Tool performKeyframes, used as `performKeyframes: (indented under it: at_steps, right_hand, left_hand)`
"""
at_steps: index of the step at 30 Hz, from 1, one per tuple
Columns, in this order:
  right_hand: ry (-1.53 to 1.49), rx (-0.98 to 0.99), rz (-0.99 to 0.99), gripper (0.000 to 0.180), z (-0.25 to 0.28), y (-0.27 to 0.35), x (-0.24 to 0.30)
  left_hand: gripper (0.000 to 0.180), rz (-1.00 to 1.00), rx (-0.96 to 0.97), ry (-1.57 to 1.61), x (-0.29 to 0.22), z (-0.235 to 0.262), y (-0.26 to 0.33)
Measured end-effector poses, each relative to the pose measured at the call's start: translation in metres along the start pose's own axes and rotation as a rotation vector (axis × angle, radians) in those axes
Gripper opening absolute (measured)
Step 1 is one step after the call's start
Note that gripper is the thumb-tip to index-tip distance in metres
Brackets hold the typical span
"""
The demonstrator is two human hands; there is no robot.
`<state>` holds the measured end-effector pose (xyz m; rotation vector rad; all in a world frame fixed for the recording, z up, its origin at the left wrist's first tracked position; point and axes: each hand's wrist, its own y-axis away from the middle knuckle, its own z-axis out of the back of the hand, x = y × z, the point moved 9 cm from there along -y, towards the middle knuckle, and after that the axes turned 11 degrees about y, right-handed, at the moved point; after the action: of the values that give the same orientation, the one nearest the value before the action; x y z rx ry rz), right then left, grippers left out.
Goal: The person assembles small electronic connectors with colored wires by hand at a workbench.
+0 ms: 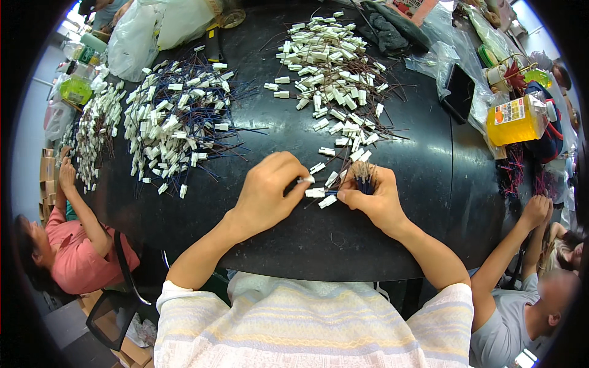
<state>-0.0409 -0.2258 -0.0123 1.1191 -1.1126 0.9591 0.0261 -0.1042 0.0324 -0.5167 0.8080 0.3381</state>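
Near the front edge of the black table, my left hand (273, 190) pinches a small white plastic connector (308, 180) between thumb and fingertips. Just to its right, my right hand (380, 199) is closed round a bundle of dark blue wires (365, 184) whose bare tips point away from me. Between my hands, another white connector (315, 192) sits on the end of a blue wire by my right thumb. A few loose connectors lie close by, and beyond them spreads a pile of white connectors with brown wires (334, 64).
To the left are a pile of connectors with blue wires (178, 113) and a further pile (98, 129). A cutter (213, 44) and plastic bags (153, 34) lie at the back. On the right are a phone (459, 93) and a yellow bottle (508, 121). People sit at both sides.
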Motion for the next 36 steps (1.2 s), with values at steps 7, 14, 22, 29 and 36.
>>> performKeyframes:
  at_steps: [7, 14, 22, 29, 36]
  right_hand:
    - [0.033, -0.044, -0.031, 0.004, -0.001, -0.002, -0.002]
    - [0.082, -0.041, -0.032, 0.004, -0.001, -0.001, -0.001]
    - [0.088, -0.015, 0.035, 0.007, -0.005, 0.0, 0.001]
    - [0.014, 0.024, -0.009, 0.01, -0.007, 0.0, 0.001]
    - [-0.144, 0.111, -0.05, 0.014, -0.014, -0.001, 0.002]
  left_hand:
    - [0.01, 0.324, -0.114, 0.35, 0.016, 0.011, 0.006]
    - [0.012, 0.218, -0.068, 0.231, 0.0, 0.011, 0.0]
    - [0.014, -0.08, -0.08, 0.159, -0.018, 0.001, -0.001]
    - [0.019, -0.132, -0.112, 0.153, -0.024, 0.007, -0.009]
    - [0.016, 0.123, -0.106, 0.4, -0.006, -0.003, 0.004]
